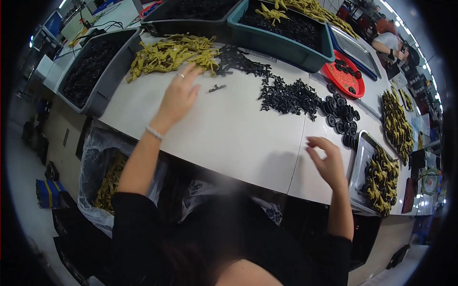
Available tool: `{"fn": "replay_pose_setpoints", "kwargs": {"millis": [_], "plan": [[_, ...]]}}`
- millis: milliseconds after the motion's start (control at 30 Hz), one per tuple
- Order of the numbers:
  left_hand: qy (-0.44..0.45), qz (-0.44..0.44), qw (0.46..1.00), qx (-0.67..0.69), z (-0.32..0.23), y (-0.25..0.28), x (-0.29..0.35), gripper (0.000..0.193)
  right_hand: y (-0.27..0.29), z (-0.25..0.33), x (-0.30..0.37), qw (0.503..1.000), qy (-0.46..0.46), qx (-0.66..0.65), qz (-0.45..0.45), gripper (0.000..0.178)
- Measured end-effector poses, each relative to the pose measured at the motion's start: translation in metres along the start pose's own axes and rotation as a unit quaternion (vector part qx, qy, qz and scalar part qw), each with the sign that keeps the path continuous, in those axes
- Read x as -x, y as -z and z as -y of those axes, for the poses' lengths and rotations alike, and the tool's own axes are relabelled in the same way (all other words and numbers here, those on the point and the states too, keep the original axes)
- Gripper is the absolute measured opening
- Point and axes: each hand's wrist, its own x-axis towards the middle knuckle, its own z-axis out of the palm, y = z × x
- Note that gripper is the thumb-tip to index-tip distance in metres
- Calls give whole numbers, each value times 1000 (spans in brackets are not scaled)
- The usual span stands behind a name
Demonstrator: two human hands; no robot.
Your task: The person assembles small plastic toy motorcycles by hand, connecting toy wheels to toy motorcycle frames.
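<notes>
My left hand [179, 99] reaches over the white table, its fingertips at the near edge of a heap of yellow plastic parts [167, 57]. Its fingers are stretched and the thumb stands apart, with nothing seen in them. Just right of it lies a single small dark part [216, 88] with a lighter end. My right hand [328, 161] hovers near the table's front at the right, fingers bent, thumb and forefinger apart, with no object visible. Beyond it are loose black wheels [339, 114] and a pile of small black parts [288, 97].
Grey bin [98, 107] at left and teal bin [286, 52] at the back hold black parts. A red tray [359, 88] holds some wheels. At right, a metal tray [359, 167] carries yellow-and-black assemblies. A plastic-lined container [90, 167] stands below the table. Another person [389, 43] sits at far right.
</notes>
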Motion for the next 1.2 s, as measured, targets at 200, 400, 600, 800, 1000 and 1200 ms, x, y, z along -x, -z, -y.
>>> {"fn": "replay_pose_setpoints", "kwargs": {"millis": [200,400,600,800,1000,1200], "plan": [[17,-11,997,-79,52,-28,-57,37,-57,46,-54,993,98,7,66,19],[-3,-18,1000,-19,61,-45,-72,24,-66,58,-46,990,130,-2,54,18],[83,-70,962,253,-1,-11,-27,22,-52,36,-35,997,48,-49,27,20],[-111,52,918,378,-85,-7,44,30,-49,44,-34,989,24,-140,-43,26],[-162,196,896,364,-121,-33,75,29,-46,23,7,984,126,-64,111,26],[-156,153,941,256,-139,-27,76,28,-40,16,36,994,71,-52,64,29]]}}
